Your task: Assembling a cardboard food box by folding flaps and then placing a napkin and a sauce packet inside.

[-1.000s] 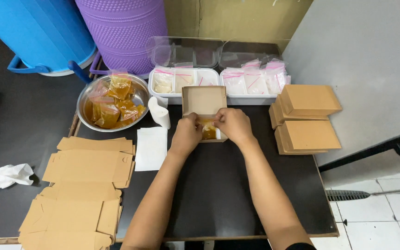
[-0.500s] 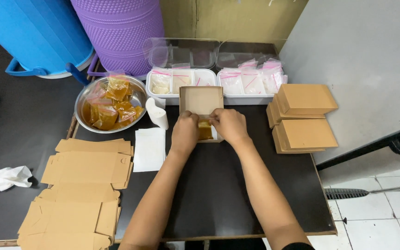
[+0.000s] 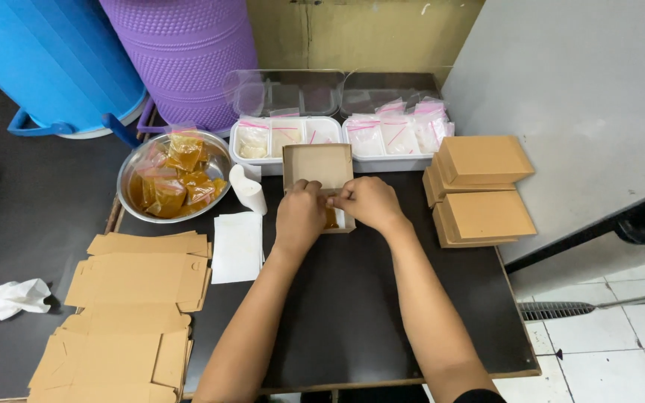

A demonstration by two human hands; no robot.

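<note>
Two hands work at a small open cardboard box on a black table.

The left hand and the right hand sit close together over the open brown box, fingers curled and pinching at something small in it; what they grip is hidden. The lid stands up behind them. A brown sauce bag peeks out between the hands. On the left is a metal bowl of sauce bags and flat cardboard sheets. On the right are closed brown boxes. Behind the box are white trays holding little bags.
</note>
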